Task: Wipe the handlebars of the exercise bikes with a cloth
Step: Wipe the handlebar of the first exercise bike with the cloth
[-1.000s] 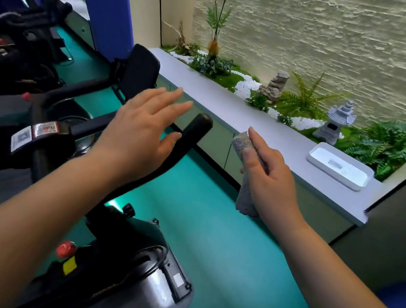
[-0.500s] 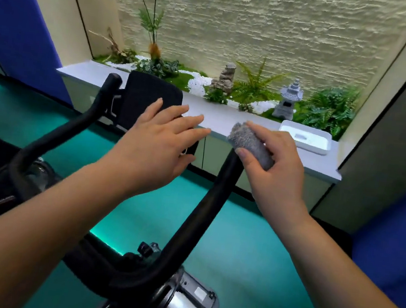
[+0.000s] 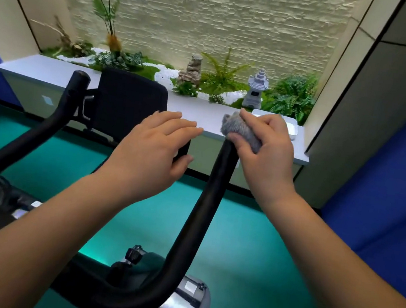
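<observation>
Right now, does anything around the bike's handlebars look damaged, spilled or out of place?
Nothing stands out. The right hand holds the grey cloth over the tip of the right handlebar; the left hand hovers open. The left handlebar looks intact.

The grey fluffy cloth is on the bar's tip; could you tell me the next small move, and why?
Probably slide the right hand, gripping the grey fluffy cloth, down the black curved right handlebar: the cloth covers only the tip, and the bar below is uncovered.
</observation>
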Demonstrator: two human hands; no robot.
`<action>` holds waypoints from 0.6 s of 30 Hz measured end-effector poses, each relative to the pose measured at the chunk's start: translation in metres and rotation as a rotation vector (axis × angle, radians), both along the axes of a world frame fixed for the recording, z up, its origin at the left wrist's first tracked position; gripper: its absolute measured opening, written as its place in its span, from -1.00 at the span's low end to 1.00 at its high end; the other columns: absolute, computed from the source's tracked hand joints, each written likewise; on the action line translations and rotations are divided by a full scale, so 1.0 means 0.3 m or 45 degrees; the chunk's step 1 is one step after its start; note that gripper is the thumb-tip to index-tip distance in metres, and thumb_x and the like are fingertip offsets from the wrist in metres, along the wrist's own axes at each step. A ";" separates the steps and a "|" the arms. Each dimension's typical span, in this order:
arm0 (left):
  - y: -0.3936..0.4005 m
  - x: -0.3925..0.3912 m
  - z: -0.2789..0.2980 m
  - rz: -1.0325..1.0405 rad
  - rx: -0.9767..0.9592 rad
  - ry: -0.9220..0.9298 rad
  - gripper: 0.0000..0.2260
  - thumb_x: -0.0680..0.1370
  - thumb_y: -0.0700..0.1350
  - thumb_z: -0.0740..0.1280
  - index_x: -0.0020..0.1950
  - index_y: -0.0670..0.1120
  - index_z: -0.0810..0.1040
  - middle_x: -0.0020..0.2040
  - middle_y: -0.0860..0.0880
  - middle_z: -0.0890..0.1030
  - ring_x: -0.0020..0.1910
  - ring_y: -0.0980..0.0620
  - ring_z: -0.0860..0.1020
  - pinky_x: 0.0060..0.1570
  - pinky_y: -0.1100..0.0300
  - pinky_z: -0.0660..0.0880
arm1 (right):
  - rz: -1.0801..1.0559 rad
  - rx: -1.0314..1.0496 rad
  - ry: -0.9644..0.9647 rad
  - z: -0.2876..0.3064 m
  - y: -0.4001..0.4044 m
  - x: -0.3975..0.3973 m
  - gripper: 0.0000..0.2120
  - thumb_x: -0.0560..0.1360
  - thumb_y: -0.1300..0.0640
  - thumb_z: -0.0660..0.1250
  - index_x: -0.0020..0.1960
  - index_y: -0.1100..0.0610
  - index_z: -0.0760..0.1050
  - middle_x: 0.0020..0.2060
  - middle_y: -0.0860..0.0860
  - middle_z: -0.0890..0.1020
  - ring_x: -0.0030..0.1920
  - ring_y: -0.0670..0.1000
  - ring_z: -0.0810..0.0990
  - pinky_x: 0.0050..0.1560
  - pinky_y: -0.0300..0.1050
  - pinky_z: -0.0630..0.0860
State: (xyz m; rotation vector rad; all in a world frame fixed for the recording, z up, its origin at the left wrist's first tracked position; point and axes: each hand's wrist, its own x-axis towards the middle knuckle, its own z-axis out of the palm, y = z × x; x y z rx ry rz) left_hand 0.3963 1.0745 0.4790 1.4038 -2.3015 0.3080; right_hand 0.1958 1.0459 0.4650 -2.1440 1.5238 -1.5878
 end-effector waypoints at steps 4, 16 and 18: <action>0.002 -0.011 -0.008 0.011 0.005 0.054 -0.58 0.49 -0.07 0.37 0.34 -0.08 0.48 0.29 -0.02 0.52 0.36 -0.08 0.37 0.37 -0.10 0.27 | 0.110 -0.005 0.049 -0.060 0.050 0.012 -0.59 0.40 0.21 0.49 0.24 0.19 0.56 -0.08 0.02 0.38 -0.07 -0.06 0.40 0.01 -0.31 0.42; 0.009 -0.001 -0.011 0.019 0.043 0.085 -0.55 0.52 -0.05 0.34 0.41 -0.03 0.41 0.37 0.04 0.45 0.43 0.02 0.27 0.43 0.17 0.10 | 0.090 -0.047 0.093 -0.026 0.015 0.006 -0.63 0.40 0.20 0.49 0.20 0.18 0.59 -0.09 0.05 0.37 -0.06 0.04 0.40 -0.01 -0.10 0.45; 0.009 0.005 -0.012 0.010 0.045 0.076 -0.55 0.52 -0.04 0.34 0.41 -0.03 0.40 0.37 0.05 0.45 0.43 0.02 0.27 0.43 0.16 0.11 | 0.143 -0.034 0.078 -0.080 0.075 0.011 -0.61 0.40 0.21 0.49 0.22 0.15 0.58 -0.10 0.06 0.39 -0.07 0.02 0.40 -0.04 -0.07 0.46</action>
